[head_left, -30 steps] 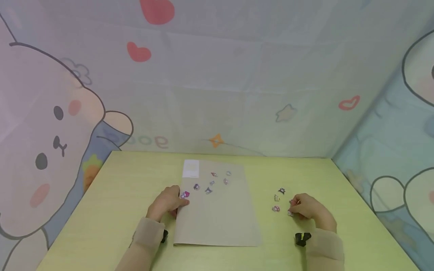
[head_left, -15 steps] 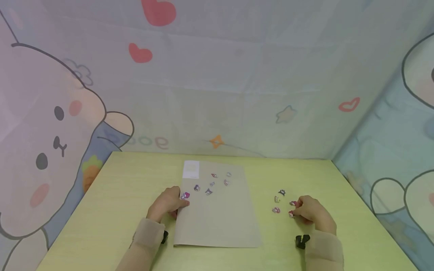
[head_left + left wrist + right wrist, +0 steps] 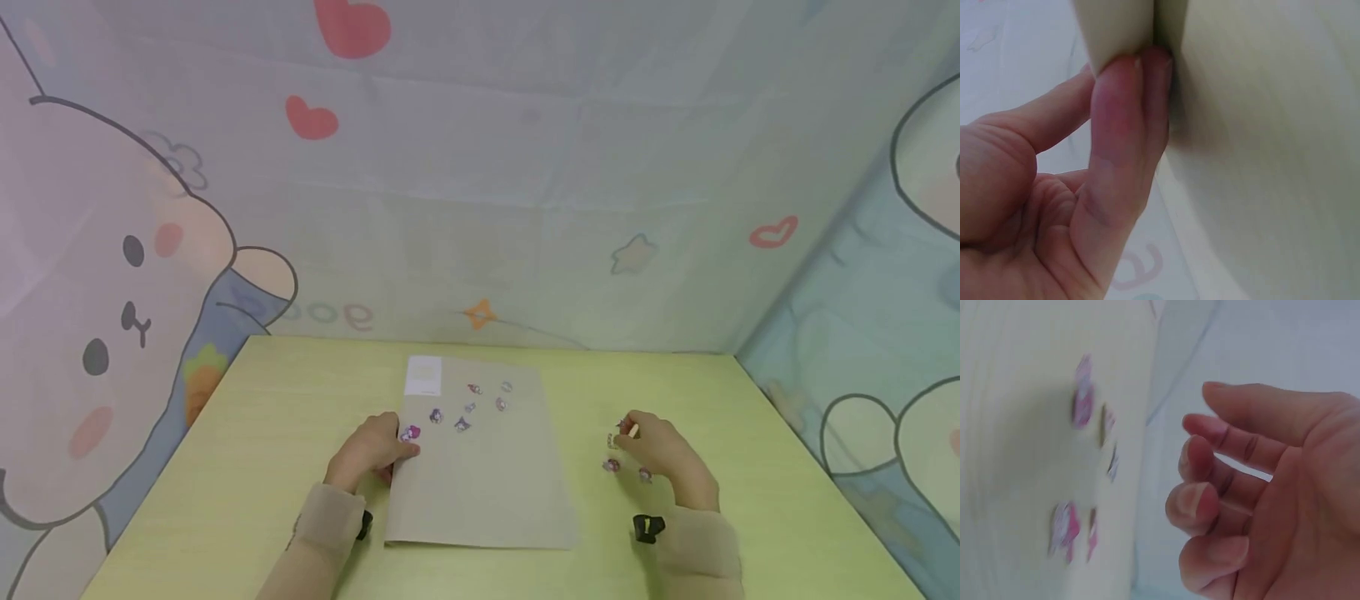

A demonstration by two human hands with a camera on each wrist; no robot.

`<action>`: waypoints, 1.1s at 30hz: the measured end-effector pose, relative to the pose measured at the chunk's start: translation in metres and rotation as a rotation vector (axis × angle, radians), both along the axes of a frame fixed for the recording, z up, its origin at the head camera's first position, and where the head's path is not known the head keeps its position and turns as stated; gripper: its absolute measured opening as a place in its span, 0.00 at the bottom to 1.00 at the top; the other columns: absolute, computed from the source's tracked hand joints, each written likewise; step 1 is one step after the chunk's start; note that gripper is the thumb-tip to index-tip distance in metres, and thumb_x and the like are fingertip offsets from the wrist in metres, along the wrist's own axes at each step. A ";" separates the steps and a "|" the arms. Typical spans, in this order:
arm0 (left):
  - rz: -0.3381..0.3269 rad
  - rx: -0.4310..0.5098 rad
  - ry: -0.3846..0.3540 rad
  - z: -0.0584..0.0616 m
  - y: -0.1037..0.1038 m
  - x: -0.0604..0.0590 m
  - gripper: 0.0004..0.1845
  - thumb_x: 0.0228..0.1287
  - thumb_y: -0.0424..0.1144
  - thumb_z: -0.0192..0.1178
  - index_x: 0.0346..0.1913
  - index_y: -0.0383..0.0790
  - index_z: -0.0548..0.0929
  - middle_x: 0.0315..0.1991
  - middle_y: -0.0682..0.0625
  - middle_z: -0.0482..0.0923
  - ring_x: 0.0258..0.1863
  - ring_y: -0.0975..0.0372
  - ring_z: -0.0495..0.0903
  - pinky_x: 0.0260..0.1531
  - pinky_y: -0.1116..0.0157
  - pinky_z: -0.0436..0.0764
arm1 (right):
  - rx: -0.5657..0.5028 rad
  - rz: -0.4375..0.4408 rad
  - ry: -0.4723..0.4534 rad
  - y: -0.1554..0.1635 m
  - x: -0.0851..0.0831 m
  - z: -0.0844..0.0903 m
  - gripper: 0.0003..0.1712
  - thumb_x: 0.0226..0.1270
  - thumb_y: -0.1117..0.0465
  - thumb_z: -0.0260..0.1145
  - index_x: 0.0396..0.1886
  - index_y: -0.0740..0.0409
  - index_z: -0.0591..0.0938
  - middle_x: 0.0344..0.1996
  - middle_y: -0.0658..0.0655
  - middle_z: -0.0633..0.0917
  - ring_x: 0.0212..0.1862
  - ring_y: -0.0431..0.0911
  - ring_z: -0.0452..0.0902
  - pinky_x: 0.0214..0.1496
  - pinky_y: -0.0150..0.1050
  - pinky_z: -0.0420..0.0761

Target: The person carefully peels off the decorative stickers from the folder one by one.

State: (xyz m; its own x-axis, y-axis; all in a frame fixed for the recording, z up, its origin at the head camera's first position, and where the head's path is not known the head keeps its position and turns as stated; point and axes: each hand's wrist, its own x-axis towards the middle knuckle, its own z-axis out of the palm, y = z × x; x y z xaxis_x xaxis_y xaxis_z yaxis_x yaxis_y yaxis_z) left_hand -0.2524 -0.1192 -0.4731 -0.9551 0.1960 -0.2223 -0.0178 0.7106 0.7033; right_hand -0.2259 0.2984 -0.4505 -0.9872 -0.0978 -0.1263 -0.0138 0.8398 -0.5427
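Right hand (image 3: 662,448) moved inward, near stickers (image 3: 611,466), left hand (image 3: 369,450) pinching folder (image 3: 487,496)

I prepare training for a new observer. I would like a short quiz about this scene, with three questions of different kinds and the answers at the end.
1. True or false: the left hand grips the left edge of the beige sheet.
2. Seen from the head, where is the right hand? A) Over the white rectangle. B) Under the sheet. C) To the right of the sheet.
3. How many small pieces show on the sheet in the head view?

Key: 1. True. 2. C. 3. Seven.
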 end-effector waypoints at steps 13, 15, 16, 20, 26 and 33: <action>-0.006 -0.011 0.000 -0.002 0.004 0.002 0.12 0.64 0.37 0.65 0.35 0.32 0.73 0.26 0.43 0.77 0.15 0.56 0.81 0.20 0.63 0.78 | 0.011 0.265 0.175 -0.093 -0.022 0.019 0.12 0.71 0.64 0.59 0.50 0.64 0.78 0.27 0.52 0.78 0.26 0.43 0.70 0.29 0.39 0.74; -0.002 -0.018 -0.003 -0.002 0.003 0.001 0.12 0.65 0.37 0.65 0.36 0.32 0.73 0.27 0.43 0.77 0.15 0.56 0.81 0.20 0.63 0.79 | 0.044 0.316 0.179 -0.111 -0.029 0.019 0.12 0.70 0.66 0.60 0.50 0.64 0.79 0.26 0.51 0.77 0.27 0.43 0.71 0.30 0.39 0.74; 0.002 -0.027 -0.003 -0.002 0.002 0.001 0.13 0.64 0.37 0.65 0.36 0.32 0.73 0.27 0.44 0.77 0.15 0.56 0.81 0.21 0.63 0.78 | 0.060 0.352 0.184 -0.120 -0.032 0.018 0.12 0.70 0.66 0.59 0.50 0.63 0.80 0.25 0.50 0.77 0.27 0.43 0.71 0.30 0.39 0.74; 0.004 -0.039 -0.004 -0.001 0.002 0.000 0.13 0.64 0.38 0.66 0.35 0.33 0.73 0.27 0.44 0.77 0.15 0.57 0.81 0.22 0.64 0.76 | 0.128 0.465 0.183 -0.147 -0.043 0.012 0.13 0.69 0.66 0.60 0.52 0.61 0.80 0.26 0.50 0.77 0.28 0.42 0.71 0.34 0.40 0.75; -0.004 -0.020 -0.008 0.000 0.002 -0.001 0.13 0.65 0.37 0.65 0.35 0.32 0.73 0.27 0.43 0.77 0.15 0.56 0.82 0.22 0.63 0.78 | 0.201 0.510 0.180 -0.173 -0.059 0.005 0.13 0.69 0.67 0.61 0.53 0.60 0.79 0.26 0.50 0.78 0.29 0.44 0.70 0.41 0.43 0.75; -0.008 -0.042 -0.008 -0.001 0.002 0.000 0.13 0.65 0.38 0.65 0.36 0.32 0.74 0.26 0.44 0.77 0.15 0.57 0.81 0.21 0.63 0.78 | 0.209 0.515 0.182 -0.190 -0.073 -0.004 0.11 0.70 0.64 0.62 0.50 0.57 0.80 0.38 0.53 0.84 0.36 0.46 0.77 0.42 0.42 0.77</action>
